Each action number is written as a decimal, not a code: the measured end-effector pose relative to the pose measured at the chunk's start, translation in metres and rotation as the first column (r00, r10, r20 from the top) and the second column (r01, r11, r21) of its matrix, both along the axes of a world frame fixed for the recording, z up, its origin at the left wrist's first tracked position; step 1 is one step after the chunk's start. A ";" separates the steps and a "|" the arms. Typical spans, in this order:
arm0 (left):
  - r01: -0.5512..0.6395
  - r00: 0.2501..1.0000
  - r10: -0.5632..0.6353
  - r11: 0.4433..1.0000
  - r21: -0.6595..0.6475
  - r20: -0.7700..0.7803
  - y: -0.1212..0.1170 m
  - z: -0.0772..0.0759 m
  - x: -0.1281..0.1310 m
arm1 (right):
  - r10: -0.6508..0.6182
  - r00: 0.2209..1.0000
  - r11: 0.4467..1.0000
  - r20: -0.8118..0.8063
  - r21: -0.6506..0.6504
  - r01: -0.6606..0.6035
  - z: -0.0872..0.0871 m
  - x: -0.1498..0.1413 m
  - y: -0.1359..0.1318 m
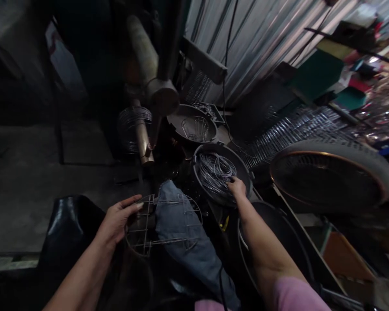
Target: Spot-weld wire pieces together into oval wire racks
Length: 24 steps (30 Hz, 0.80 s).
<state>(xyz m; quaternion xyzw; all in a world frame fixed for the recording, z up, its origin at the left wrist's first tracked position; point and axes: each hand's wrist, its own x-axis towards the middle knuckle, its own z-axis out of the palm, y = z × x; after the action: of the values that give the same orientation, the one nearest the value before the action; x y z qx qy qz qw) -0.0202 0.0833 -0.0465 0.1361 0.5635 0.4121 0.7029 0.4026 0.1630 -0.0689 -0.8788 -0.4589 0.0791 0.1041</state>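
My left hand (119, 218) grips the left edge of a round wire frame (164, 224) that rests over my jeans-clad knee (181, 229). My right hand (236, 186) reaches forward into a dark round pan (246, 172) filled with a bundle of loose wire rings (215, 172); its fingers are curled into the wires. Whether they hold one is hard to make out. Beyond it, a second pan (191, 125) holds a small wire basket shape (194, 128).
A machine with a metal cylinder (142, 56) and a wire coil (134, 123) stands ahead. Stacked wire grilles (294, 125) lean at the right beside a large round fan guard (330, 172). Corrugated metal wall (262, 34) behind. Bare concrete floor (26, 172) at left.
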 end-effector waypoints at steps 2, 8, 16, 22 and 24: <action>-0.022 1.000 0.022 1.000 -0.020 0.000 -0.004 0.001 0.002 | -0.031 0.999 0.998 0.026 -0.048 0.033 -0.009 0.006 0.003; 0.113 0.994 -0.113 0.993 -0.043 -0.003 -0.035 0.020 0.006 | 0.054 0.998 0.991 -0.036 -0.121 -0.058 -0.025 0.004 0.022; -0.190 0.982 0.189 0.982 0.014 0.021 -0.069 0.027 0.028 | -0.002 0.998 0.996 0.055 0.093 -0.003 0.023 0.016 -0.011; -0.247 0.964 0.230 0.960 0.131 0.137 -0.082 0.033 0.046 | -0.169 0.980 0.778 0.104 0.624 0.068 0.075 0.067 -0.078; -0.295 0.953 0.264 0.915 0.275 0.147 -0.085 0.050 0.045 | -0.158 0.986 0.693 0.047 0.717 0.077 0.086 0.070 -0.102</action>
<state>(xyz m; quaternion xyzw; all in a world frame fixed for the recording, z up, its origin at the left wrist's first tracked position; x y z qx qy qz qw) 0.0245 -0.0013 0.0030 0.1347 0.4713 0.5941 0.6378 0.4725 0.0605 0.0176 -0.8005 -0.4013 -0.1578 0.4161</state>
